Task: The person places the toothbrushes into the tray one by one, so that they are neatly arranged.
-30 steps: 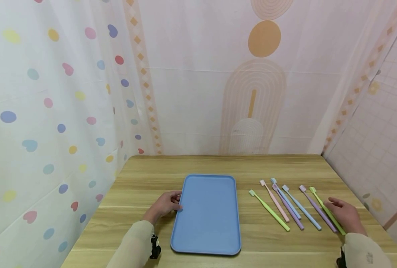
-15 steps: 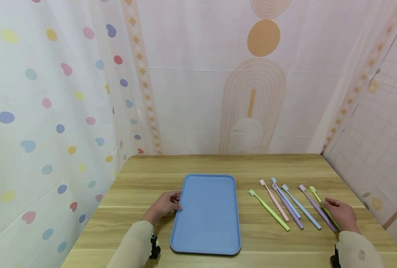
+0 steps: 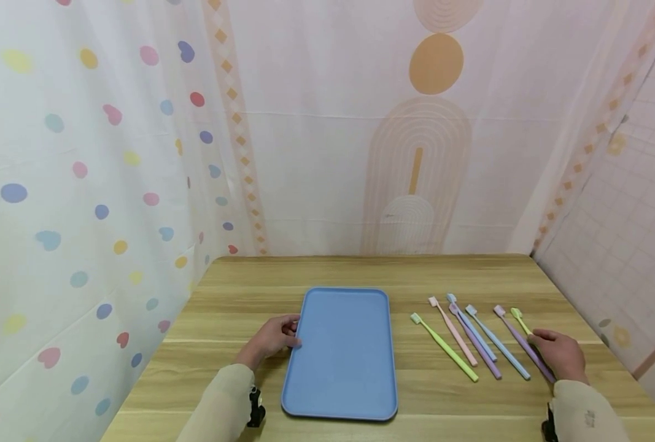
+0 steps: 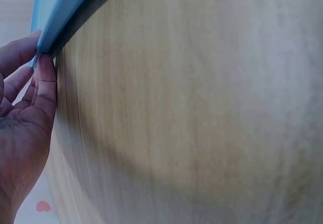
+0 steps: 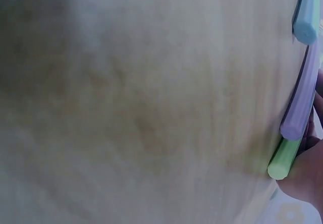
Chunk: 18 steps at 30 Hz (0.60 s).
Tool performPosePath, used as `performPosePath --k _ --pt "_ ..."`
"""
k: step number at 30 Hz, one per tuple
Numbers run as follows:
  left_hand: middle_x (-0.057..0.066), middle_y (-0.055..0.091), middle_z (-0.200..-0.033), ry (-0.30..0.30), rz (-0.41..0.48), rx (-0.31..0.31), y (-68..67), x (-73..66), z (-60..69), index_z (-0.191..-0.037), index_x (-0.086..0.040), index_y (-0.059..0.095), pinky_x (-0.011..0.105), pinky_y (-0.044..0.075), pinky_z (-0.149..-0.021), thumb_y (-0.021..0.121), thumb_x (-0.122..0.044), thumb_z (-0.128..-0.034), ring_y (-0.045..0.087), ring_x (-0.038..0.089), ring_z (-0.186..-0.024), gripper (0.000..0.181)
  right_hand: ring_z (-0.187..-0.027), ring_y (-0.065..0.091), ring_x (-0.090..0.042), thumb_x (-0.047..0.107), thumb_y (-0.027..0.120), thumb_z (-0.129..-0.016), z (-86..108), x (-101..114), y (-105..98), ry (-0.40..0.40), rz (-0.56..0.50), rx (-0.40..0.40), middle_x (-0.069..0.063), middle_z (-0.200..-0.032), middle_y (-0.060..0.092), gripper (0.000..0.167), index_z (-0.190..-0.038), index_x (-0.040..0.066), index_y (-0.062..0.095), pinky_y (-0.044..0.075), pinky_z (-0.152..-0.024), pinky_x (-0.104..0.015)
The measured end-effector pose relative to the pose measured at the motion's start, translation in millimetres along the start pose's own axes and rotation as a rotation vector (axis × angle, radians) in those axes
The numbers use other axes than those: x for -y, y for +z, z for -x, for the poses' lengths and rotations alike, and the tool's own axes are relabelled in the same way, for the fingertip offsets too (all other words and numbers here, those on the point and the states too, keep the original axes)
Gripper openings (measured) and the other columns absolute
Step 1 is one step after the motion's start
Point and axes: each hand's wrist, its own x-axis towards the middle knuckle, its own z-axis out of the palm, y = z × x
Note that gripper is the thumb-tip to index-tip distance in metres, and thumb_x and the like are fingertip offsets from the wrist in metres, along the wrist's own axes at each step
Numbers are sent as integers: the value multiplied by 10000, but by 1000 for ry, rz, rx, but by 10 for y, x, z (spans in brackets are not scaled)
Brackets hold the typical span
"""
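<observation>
A blue tray [image 3: 339, 353] lies on the table; my left hand [image 3: 272, 337] pinches its left rim, thumb above and fingers at the outer side, as the left wrist view of the hand [image 4: 28, 108] and tray edge [image 4: 63, 12] confirms. At the right, my right hand [image 3: 561, 354] has its fingers on the rightmost green toothbrush [image 3: 517, 315], covering its handle. Just left of it lies a purple toothbrush [image 3: 517, 336]. In the right wrist view the green handle end [image 5: 283, 159] is beside the hand [image 5: 305, 176], below the purple handle [image 5: 301, 98].
Between tray and right hand lie several more toothbrushes: a green one [image 3: 445, 348], a pink one [image 3: 455, 332], a purple one [image 3: 477, 344] and two blue ones, the right one [image 3: 498, 344] apart. Patterned curtains [image 3: 316, 184] hang behind the wooden table [image 3: 239, 276].
My right hand has moved slightly left, from beside the rightmost green toothbrush onto it, and now covers its handle. The left hand and tray have stayed put.
</observation>
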Motion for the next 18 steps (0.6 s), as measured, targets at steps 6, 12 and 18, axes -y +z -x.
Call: performPosePath --k 6,12,18 --pt "106 574 -989 -1 1 0 0 3 6 -1377 116 494 297 453 -687 742 80 -806 515 216 -881 624 -1113 509 -534 229 595 -947 -2 38 23 8 60 -14 -332 -1219 585 406 -1187 -96 640 395 -892 -569" --pt "104 569 -981 -6 2 -3 3 -5 6 -1373 118 496 304 453 -682 746 86 -798 515 211 -876 628 -1080 529 -530 199 593 -930 -4 43 28 -8 79 -43 -328 -1177 608 374 -1151 -96 657 410 -853 -552" --pt "98 568 -980 -24 1 -8 4 -12 8 -1374 98 507 302 444 -662 741 86 -803 513 210 -874 618 -1006 562 -504 184 577 -925 -7 28 8 -14 36 -62 -320 -1101 638 373 -1136 -115 649 426 -776 -486"
